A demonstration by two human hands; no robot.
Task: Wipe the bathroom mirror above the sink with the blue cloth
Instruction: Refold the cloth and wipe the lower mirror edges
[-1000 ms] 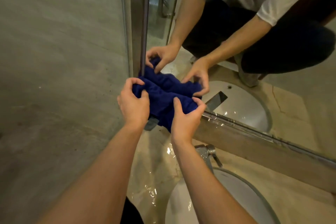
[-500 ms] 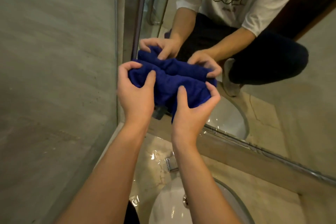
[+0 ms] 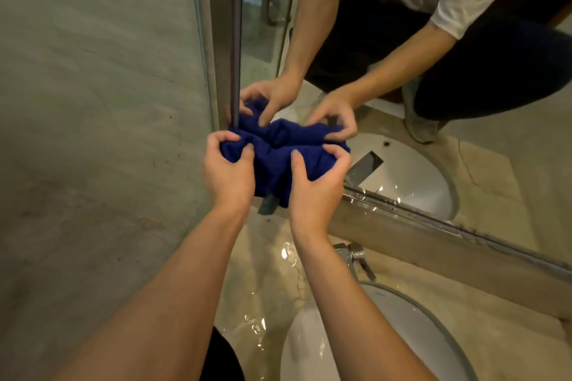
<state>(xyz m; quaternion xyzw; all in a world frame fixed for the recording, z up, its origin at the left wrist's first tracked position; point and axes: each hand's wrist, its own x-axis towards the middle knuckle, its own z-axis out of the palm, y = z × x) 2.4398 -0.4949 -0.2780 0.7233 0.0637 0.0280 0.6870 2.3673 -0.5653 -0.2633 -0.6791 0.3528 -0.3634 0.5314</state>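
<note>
Both hands are up against the lower left corner of the mirror (image 3: pixel 464 133), bunching the blue cloth (image 3: pixel 278 161) between them. The left hand (image 3: pixel 227 176) has its fingers curled over the cloth's left end and its thumb pressed into the fabric, so that grip is clamped on the cloth. The right hand (image 3: pixel 315 192) pinches the right end, thumb on the near side and fingers hooked over the top, likewise clamped on the cloth. The cloth is crumpled into a thick wad and sits pressed to the glass just beside the mirror's metal frame (image 3: pixel 235 40), above the back left corner of the wet table (image 3: pixel 269 281). Its reflection and that of both hands meet it in the glass. Below the right forearm stands a chrome faucet (image 3: pixel 353 257), and nearer still is the white sink (image 3: pixel 402 328). A grey tiled wall (image 3: pixel 93 102) fills the left.
</note>
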